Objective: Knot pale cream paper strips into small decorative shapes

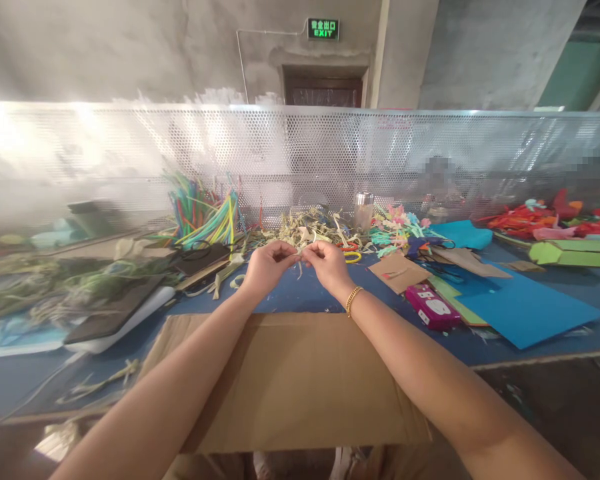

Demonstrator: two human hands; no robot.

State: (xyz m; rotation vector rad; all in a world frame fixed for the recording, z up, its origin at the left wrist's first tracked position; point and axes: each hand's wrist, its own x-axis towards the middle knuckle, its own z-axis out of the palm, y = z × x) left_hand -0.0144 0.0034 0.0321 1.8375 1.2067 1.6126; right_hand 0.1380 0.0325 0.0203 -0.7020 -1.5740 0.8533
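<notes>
Both arms reach out over a brown cardboard sheet (290, 380) on a blue table (480, 340). My left hand (266, 265) and my right hand (326, 262) meet fingertip to fingertip, each pinched on a thin pale strip (300, 258) that hangs a little between them. A gold bracelet (353, 300) sits on my right wrist. Just beyond the hands lies a heap of pale dried strips (305, 233).
A perforated metal screen (300, 153) backs the table. Coloured straws (205, 213) stand at left, a tablet-like device (115, 313) nearer left. A metal cup (363, 210), paper flowers (395, 230), blue paper (520, 307), a pink box (433, 307) and green cardboard (575, 253) lie right.
</notes>
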